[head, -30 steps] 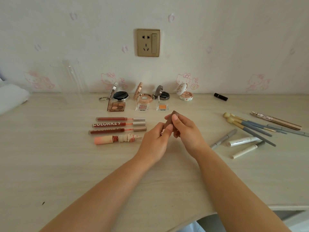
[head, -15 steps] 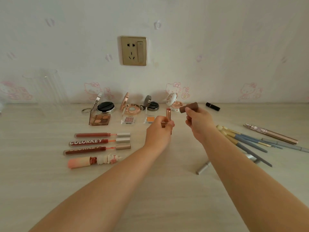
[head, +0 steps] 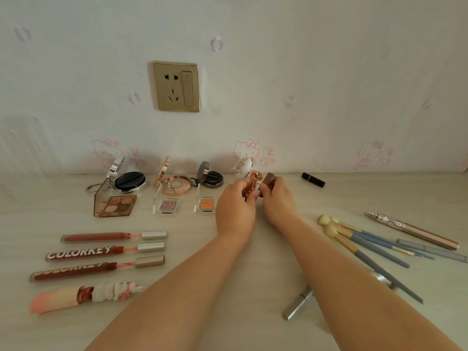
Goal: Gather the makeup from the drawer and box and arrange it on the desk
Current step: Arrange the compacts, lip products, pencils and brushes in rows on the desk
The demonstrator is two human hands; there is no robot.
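Observation:
My left hand (head: 235,209) grips an uncapped rose-gold lipstick (head: 251,184) upright near the back of the desk. Right beside it, my right hand (head: 277,201) pinches the lipstick's brown cap (head: 269,179), close to the tube's top. Both hands sit just in front of a white floral compact (head: 244,168). Open compacts (head: 130,182) and small eyeshadow pans (head: 168,205) line the wall. Several lip gloss tubes (head: 101,252) lie in a row at the left. A black lipstick (head: 313,180) lies at the back right.
Blue-handled brushes (head: 364,239) and pencils (head: 410,230) lie fanned out at the right. A silver tube (head: 297,306) lies partly under my right forearm. A clear container (head: 22,145) stands at the far left by the wall, and a gold socket (head: 176,86) is above.
The lipstick came apart: my right hand drew the cap off, then both hands moved toward the back of the desk and the cap came close to the tube again.

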